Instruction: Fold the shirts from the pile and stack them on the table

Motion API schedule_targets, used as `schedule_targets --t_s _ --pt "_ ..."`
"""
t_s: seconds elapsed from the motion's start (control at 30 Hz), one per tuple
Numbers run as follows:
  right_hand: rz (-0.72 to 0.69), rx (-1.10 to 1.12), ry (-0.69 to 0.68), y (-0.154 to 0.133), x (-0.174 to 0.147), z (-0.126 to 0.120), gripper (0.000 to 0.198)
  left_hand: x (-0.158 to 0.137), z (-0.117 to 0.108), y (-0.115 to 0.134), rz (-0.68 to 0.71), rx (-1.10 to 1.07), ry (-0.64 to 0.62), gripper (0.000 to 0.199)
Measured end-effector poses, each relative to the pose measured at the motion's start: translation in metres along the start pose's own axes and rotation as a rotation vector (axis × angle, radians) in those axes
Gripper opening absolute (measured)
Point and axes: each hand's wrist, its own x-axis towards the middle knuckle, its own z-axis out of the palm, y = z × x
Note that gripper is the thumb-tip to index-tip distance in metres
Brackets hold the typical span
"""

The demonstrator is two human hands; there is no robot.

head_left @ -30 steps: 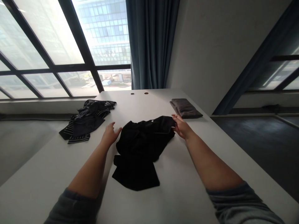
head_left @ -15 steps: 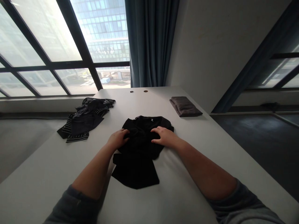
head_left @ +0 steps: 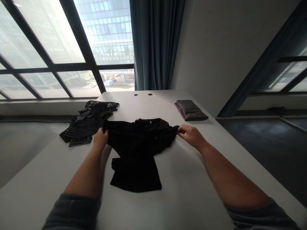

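A black shirt (head_left: 141, 140) lies crumpled in front of me, its upper part stretched sideways between my hands. My left hand (head_left: 101, 137) is closed on the shirt's left end, close to a pile of dark clothes. At the opposite end, my right hand (head_left: 189, 134) pinches a corner of the same cloth. A small pale tag shows near the collar at the far side. The lower part of the shirt spreads flat toward me, with folds between it and the upper part.
The white table (head_left: 192, 185) carries striped dark clothes (head_left: 87, 123) in a loose heap at the left. A folded dark grey garment (head_left: 191, 110) lies at the back right. Two round holes are set near the far edge, before a blue curtain (head_left: 155, 44).
My hands have moved apart from over the shirt and now grip its two ends. The upper cloth has been pulled out wider to the left.
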Motion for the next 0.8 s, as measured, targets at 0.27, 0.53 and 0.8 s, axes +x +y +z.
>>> schedule_targets --t_s 0.27,0.53,0.8 --pt "0.273 -0.058 0.264 0.08 -0.049 -0.038 0.021 0.012 -0.006 -0.028 -0.077 -0.067 0.027 0.04" --pt "0.115 -0.261 0.326 0.059 -0.038 -0.019 0.029 -0.01 -0.011 -0.009 0.099 0.035 0.158 0.054" --pt "-0.134 -0.064 -0.339 -0.008 -0.047 0.025 0.046 -0.101 -0.032 0.034 0.812 -0.093 -0.602 0.04"
